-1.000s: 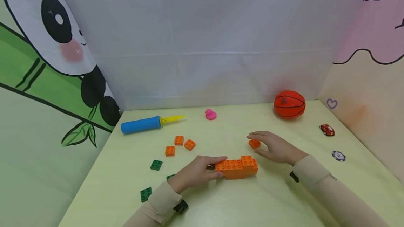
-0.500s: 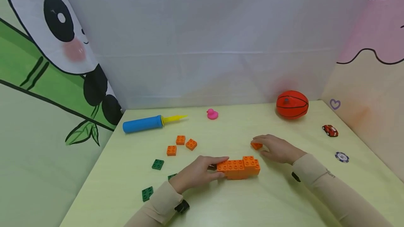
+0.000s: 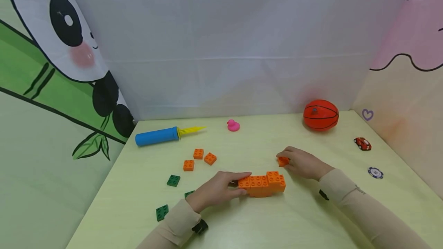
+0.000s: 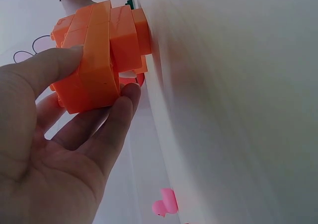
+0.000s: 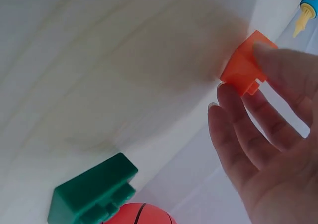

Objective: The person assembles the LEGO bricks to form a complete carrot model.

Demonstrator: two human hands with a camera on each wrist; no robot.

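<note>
My left hand (image 3: pixel 220 191) grips the left end of a joined row of orange toy bricks (image 3: pixel 262 185), thumb on one side and fingers on the other. One more brick is stacked near the row's right end. In the left wrist view, the thumb presses the side of the orange row (image 4: pixel 97 60). Farther right, my right hand (image 3: pixel 302 162) pinches a single orange brick (image 3: pixel 283 161) at the tabletop. The right wrist view shows that orange brick (image 5: pixel 246 65) between thumb and fingertips, its studs facing the palm side.
Several loose orange bricks (image 3: pixel 188 165) and green bricks (image 3: pixel 173 180) lie left. Behind are a blue pump (image 3: pixel 157 136), pink duck (image 3: pixel 233 125) and red ball (image 3: pixel 320 115). A toy car (image 3: pixel 362 143) and chip (image 3: pixel 375 172) lie right. A green brick (image 5: pixel 94 189) shows in the right wrist view.
My right fingers have come down around the single orange brick and now pinch it. The left hand keeps its hold on the orange row. The head view has shifted slightly.
</note>
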